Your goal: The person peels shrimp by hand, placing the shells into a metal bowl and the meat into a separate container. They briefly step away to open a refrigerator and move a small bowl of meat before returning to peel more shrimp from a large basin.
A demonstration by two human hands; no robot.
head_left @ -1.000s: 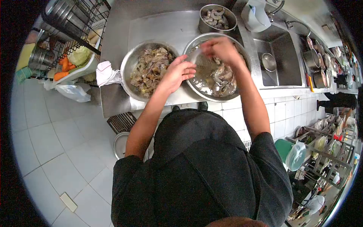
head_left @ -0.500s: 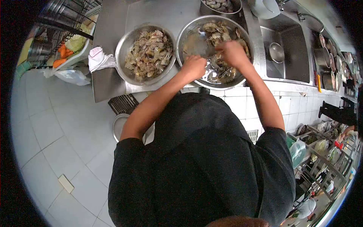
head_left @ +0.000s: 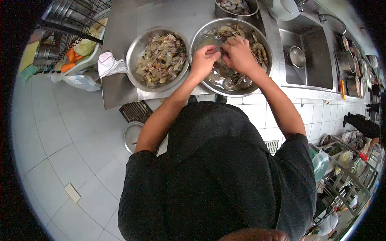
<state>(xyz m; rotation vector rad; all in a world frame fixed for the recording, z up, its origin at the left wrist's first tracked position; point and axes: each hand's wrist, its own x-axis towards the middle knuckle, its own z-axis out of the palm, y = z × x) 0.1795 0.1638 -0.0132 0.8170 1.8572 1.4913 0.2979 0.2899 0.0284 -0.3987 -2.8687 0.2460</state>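
Both hands meet over a wide steel basin (head_left: 196,70) of water with grey-brown shrimp (head_left: 259,52) in it. My left hand (head_left: 204,62) is closed, its thumb and fingers pinched beside the right fingertips. Bent downward, my right hand (head_left: 239,55) has its fingers drawn together in a pinch. Whatever lies between the fingertips is too small and hidden to make out. Left of the basin stands a perforated steel colander (head_left: 134,50) heaped with shrimp or shrimp pieces (head_left: 163,60).
Behind the basin is a steel pot (head_left: 254,13) with more greyish contents. A sink (head_left: 313,76) with a strainer or ladle (head_left: 297,57) lies right. A white cloth (head_left: 110,65) hangs at the counter's left edge, near a crate (head_left: 86,62) with carrots and cabbage.
My right hand has shifted slightly left, to my left hand, and its fingers are now pinched beside it. My left hand has turned and risen a little. The view has shifted slightly.
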